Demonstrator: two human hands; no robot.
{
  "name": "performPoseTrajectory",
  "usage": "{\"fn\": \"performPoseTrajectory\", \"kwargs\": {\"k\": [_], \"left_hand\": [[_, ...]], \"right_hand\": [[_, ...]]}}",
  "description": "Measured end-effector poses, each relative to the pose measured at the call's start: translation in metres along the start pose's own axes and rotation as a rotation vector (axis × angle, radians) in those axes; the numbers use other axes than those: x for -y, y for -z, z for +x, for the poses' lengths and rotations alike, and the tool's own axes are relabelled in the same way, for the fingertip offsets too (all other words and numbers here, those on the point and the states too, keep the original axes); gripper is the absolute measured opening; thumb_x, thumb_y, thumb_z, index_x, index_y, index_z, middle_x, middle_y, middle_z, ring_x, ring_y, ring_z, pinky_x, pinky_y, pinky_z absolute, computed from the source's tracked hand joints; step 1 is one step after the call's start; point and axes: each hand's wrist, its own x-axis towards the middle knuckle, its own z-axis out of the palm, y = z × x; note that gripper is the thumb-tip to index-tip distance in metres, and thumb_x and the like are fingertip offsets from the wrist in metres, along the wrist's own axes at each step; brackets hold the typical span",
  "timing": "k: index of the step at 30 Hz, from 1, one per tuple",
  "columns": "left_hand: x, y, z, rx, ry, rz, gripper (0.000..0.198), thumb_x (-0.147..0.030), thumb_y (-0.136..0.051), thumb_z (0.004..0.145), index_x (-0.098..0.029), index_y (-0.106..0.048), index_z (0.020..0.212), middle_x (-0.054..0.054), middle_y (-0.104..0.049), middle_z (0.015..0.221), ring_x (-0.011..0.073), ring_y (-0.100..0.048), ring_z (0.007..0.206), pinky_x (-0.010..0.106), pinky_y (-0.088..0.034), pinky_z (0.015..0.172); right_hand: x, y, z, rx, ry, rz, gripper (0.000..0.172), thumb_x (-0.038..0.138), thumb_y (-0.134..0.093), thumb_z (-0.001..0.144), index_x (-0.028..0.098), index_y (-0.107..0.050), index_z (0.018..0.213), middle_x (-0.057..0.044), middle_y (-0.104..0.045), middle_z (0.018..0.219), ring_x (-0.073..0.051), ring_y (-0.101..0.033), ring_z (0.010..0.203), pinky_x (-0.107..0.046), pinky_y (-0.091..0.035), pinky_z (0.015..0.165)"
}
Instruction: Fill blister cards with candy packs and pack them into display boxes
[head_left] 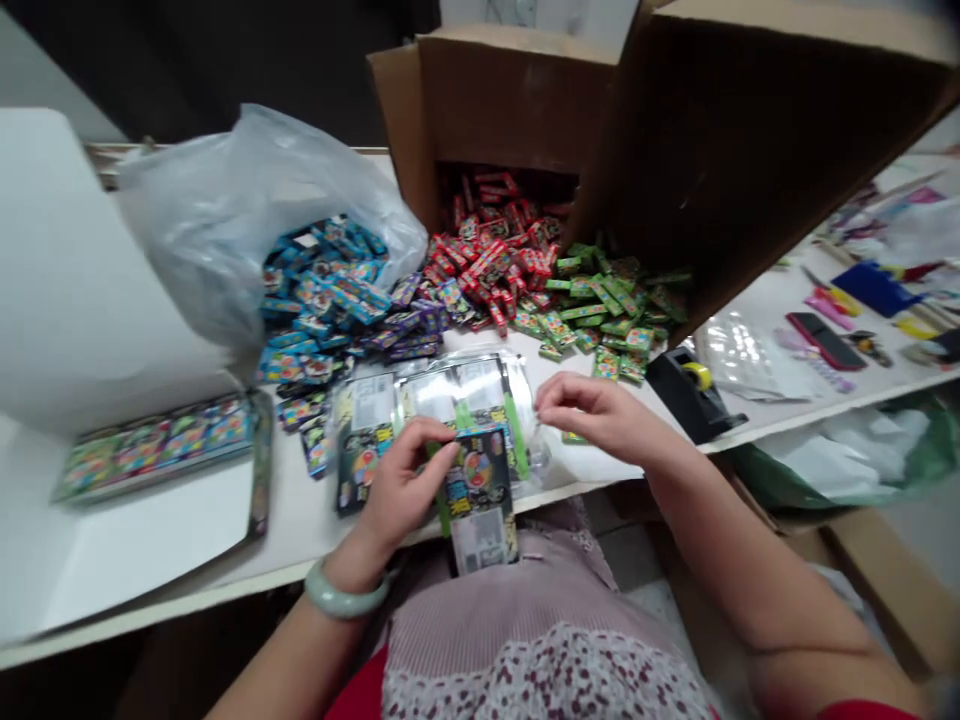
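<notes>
Pleated pink apron cloth fills the foot of our view as we look down on a packing surface. At far left, a folded white carton holds a flat strip of colourful packets, beside a bunched white plastic bag. Our left hand, a pale green bangle at its wrist, is clamped on a dark printed card, whose long axis runs toward us and whose lower end overhangs the surface edge. Those fingers hide part of the card. Behind it lies a clear plastic sleeve, with glare blurring the printed cards inside. Our right hand brings its fingertips together on the sleeve's right edge. Beyond sit heaps of blue packets, purple packets, red packets and green packets, the red running back into an open cardboard box. At right stand a black tape dispenser and a clutter too small to make out.
</notes>
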Motion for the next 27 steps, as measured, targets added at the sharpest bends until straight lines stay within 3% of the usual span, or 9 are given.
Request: {"fn": "performPoseTrajectory", "kwargs": {"k": [3, 6, 10, 15, 18, 22, 25, 27], "left_hand": [[-0.005, 0.0, -0.003, 0.001, 0.001, -0.036, 0.003, -0.021, -0.06, 0.086, -0.02, -0.059, 0.088, 0.003, -0.059, 0.084, 0.0158, -0.057, 0.082, 0.029, -0.046, 0.073], [-0.006, 0.003, -0.007, 0.006, 0.016, -0.077, 0.003, -0.022, -0.056, 0.089, -0.02, -0.059, 0.089, 0.003, -0.058, 0.086, 0.0162, -0.056, 0.083, 0.03, -0.045, 0.075], [-0.004, 0.003, -0.008, 0.014, 0.045, -0.127, 0.009, -0.026, -0.052, 0.091, -0.02, -0.059, 0.087, 0.002, -0.057, 0.084, 0.0155, -0.054, 0.081, 0.03, -0.043, 0.074], [-0.004, -0.003, -0.005, -0.046, 0.051, -0.127, 0.012, -0.027, -0.067, 0.082, -0.02, -0.058, 0.084, 0.001, -0.056, 0.081, 0.0148, -0.054, 0.078, 0.029, -0.043, 0.072], [-0.004, -0.005, -0.004, -0.083, 0.079, -0.099, 0.01, -0.023, -0.067, 0.081, -0.019, -0.057, 0.08, 0.001, -0.056, 0.079, 0.0144, -0.054, 0.076, 0.03, -0.043, 0.071], [-0.001, -0.009, -0.011, -0.09, 0.121, -0.136, 0.014, -0.02, -0.066, 0.08, -0.02, -0.057, 0.09, 0.002, -0.058, 0.086, 0.0152, -0.057, 0.082, 0.031, -0.046, 0.075], [-0.003, -0.011, -0.024, 0.029, 0.28, -0.339, 0.032, -0.024, -0.065, 0.081, -0.021, -0.053, 0.111, 0.006, -0.063, 0.098, 0.0178, -0.062, 0.09, 0.033, -0.052, 0.078], [-0.01, -0.002, -0.033, 0.118, 0.329, -0.435, 0.031, -0.028, -0.063, 0.084, -0.02, -0.054, 0.112, 0.007, -0.066, 0.098, 0.0191, -0.065, 0.088, 0.033, -0.055, 0.075]], "right_hand": [[0.017, -0.041, 0.03, 0.191, 0.014, 0.012, 0.012, 0.028, -0.061, 0.084, 0.019, -0.062, 0.076, -0.001, -0.065, 0.079, -0.014, -0.06, 0.073, -0.03, -0.048, 0.071], [0.013, -0.059, 0.049, 0.311, -0.083, 0.01, 0.012, 0.024, -0.058, 0.085, 0.019, -0.06, 0.074, 0.001, -0.062, 0.066, -0.012, -0.057, 0.058, -0.026, -0.047, 0.057], [0.005, -0.063, 0.059, 0.329, -0.152, -0.03, 0.014, 0.024, -0.059, 0.083, 0.02, -0.06, 0.069, 0.001, -0.062, 0.061, -0.012, -0.057, 0.052, -0.026, -0.044, 0.05], [0.005, -0.066, 0.062, 0.279, -0.142, -0.174, 0.015, 0.025, -0.06, 0.08, 0.02, -0.06, 0.066, 0.0, -0.062, 0.059, -0.013, -0.054, 0.053, -0.026, -0.04, 0.049], [0.002, -0.068, 0.065, 0.249, -0.165, -0.164, 0.014, 0.024, -0.062, 0.078, 0.02, -0.06, 0.065, 0.0, -0.062, 0.058, -0.013, -0.053, 0.052, -0.025, -0.038, 0.048], [-0.007, -0.07, 0.068, 0.306, -0.367, 0.122, 0.011, 0.025, -0.068, 0.072, 0.02, -0.06, 0.068, 0.002, -0.06, 0.058, -0.011, -0.053, 0.051, -0.023, -0.041, 0.048], [-0.007, -0.071, 0.067, 0.371, -0.569, 0.359, 0.015, 0.028, -0.071, 0.068, 0.019, -0.062, 0.076, 0.001, -0.062, 0.063, -0.012, -0.056, 0.054, -0.023, -0.044, 0.05], [-0.002, -0.069, 0.064, 0.443, -0.642, 0.432, 0.018, 0.032, -0.07, 0.068, 0.018, -0.065, 0.077, -0.001, -0.065, 0.067, -0.013, -0.059, 0.057, -0.024, -0.046, 0.051]]}}
